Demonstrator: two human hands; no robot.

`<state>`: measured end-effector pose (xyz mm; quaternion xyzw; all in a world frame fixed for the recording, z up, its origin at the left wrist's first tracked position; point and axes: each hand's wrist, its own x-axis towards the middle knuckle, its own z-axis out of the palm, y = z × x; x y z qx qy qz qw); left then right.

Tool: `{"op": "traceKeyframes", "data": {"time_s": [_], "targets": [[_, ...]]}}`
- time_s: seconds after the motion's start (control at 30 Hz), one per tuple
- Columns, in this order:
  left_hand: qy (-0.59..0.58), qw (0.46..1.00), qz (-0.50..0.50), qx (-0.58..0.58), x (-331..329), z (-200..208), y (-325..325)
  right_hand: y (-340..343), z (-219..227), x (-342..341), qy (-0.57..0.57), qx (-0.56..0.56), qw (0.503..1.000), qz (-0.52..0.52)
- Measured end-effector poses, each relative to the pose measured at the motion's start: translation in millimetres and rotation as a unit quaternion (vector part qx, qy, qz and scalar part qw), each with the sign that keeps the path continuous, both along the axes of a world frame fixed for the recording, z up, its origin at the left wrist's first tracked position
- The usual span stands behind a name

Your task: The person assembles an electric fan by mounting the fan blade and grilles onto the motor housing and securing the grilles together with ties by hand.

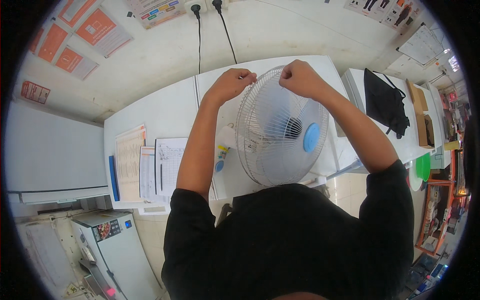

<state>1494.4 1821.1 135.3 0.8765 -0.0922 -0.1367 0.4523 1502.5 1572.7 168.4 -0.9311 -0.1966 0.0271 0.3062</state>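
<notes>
I log orange-and-white notices [97, 29] on the wall between ten and eleven o'clock, and printed sheets [170, 165] on the white table [125, 120] at nine; their fine print is too small to read. Left hand [227, 87]: curled narrow at eleven o'clock on the rim of the fan [282, 125]. Right hand [302, 79]: bunched at twelve. I cannot tell whether either grips wire. The fan, just off centre toward two o'clock, has a white grille and light-blue hub cap [311, 137].

The white tabletop [162, 107] carries printed sheets [130, 162] and a slim blue folder [114, 177] toward its left end.
</notes>
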Motion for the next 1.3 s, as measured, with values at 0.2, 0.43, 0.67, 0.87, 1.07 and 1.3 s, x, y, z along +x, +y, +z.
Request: {"op": "traceKeyframes", "data": {"time_s": [0.2,0.43,0.67,0.87,1.07,1.3], "targets": [[-0.047,0.996,0.005,-0.078,-12,-2,-5,-24,15,-1,0.084,0.050,0.995,0.006],[0.012,0.996,0.027,-0.083,-17,5,-15,-139,-94,71,-0.010,0.172,0.981,-0.094],[0.025,0.984,0.043,-0.168,-31,-11,-16,-139,-177,46,0.099,0.303,0.929,-0.187],[0.052,0.981,0.073,-0.171,-58,-13,-12,-133,-174,23,0.068,0.352,0.905,-0.231],[-0.023,0.976,0.071,-0.204,-83,-11,-11,-124,-163,-22,-0.008,0.377,0.887,-0.266],[-0.031,0.993,-0.020,-0.114,-73,-3,14,-103,-152,-49,-0.004,0.421,0.869,-0.260]]}}
